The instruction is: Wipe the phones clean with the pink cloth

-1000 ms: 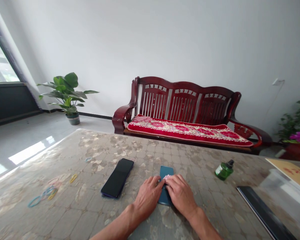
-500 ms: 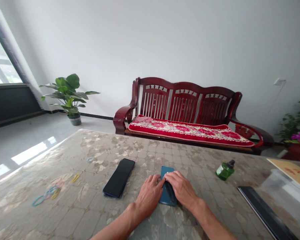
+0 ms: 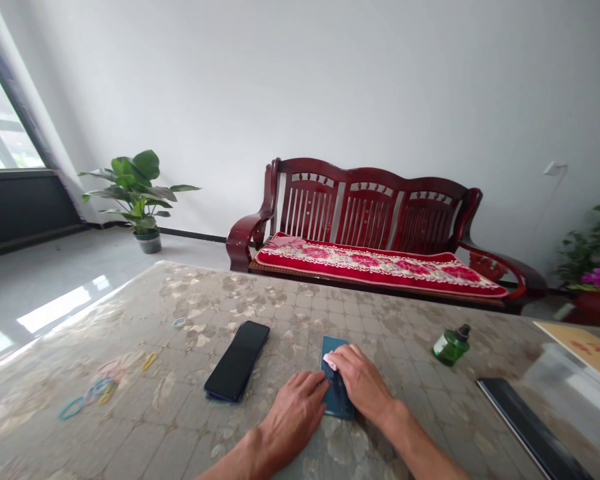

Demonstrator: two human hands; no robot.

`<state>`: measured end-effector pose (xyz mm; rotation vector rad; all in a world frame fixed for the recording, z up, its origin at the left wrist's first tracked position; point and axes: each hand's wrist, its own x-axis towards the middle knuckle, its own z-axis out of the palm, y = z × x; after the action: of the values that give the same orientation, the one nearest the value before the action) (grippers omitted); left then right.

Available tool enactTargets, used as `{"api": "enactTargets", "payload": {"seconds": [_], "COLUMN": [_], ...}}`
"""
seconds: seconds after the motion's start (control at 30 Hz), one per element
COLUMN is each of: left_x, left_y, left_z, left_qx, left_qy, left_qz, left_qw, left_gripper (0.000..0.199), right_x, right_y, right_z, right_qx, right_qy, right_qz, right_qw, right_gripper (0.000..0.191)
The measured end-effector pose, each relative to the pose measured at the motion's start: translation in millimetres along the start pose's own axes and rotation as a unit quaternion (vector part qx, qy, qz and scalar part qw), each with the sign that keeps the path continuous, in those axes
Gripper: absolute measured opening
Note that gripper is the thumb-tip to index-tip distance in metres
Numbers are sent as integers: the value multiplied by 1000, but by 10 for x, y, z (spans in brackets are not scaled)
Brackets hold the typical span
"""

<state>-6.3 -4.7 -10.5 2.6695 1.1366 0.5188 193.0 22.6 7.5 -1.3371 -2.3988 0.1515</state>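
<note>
A blue phone-like slab (image 3: 336,402) lies on the patterned tablecloth, partly covered by both hands. My right hand (image 3: 363,385) is closed on a small pinkish-white wad (image 3: 331,361), pressed against the slab's upper part. My left hand (image 3: 297,408) rests at the slab's left edge, fingertips touching it; its fingers lie close together and flat. To the left lies a black phone (image 3: 238,363), with a dark blue edge showing beneath it.
A green bottle (image 3: 451,345) stands to the right. Beyond it are a long black object (image 3: 530,423) and a clear plastic box (image 3: 565,380). Coloured bands (image 3: 97,390) lie at left. A wooden bench (image 3: 370,213) stands behind the table (image 3: 180,427).
My left hand has moved down and slightly left along the slab, apart from my right hand. The pinkish wad under my right fingers now shows. The view has shifted slightly.
</note>
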Motion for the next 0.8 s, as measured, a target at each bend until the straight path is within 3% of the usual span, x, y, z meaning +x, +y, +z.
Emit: {"api": "enactTargets", "payload": {"seconds": [0.4,0.63,0.8], "left_x": [-44,-24,-47], "left_y": [-52,-59,-38], "left_z": [0,-27,-56], "left_qx": [-20,-26,-30], "left_qy": [-14,-9,-3], "left_qz": [36,43,46], "left_qw": [999,999,999], "left_gripper": [32,29,30], "right_x": [174,-138,-29], "right_y": [-25,-100,-50], "right_z": [144,233,218], "right_qx": [-108,-126,-139], "right_qy": [6,27,38], "right_qz": [78,17,40], "right_qw": [991,992,989], "right_gripper": [37,38,32]}}
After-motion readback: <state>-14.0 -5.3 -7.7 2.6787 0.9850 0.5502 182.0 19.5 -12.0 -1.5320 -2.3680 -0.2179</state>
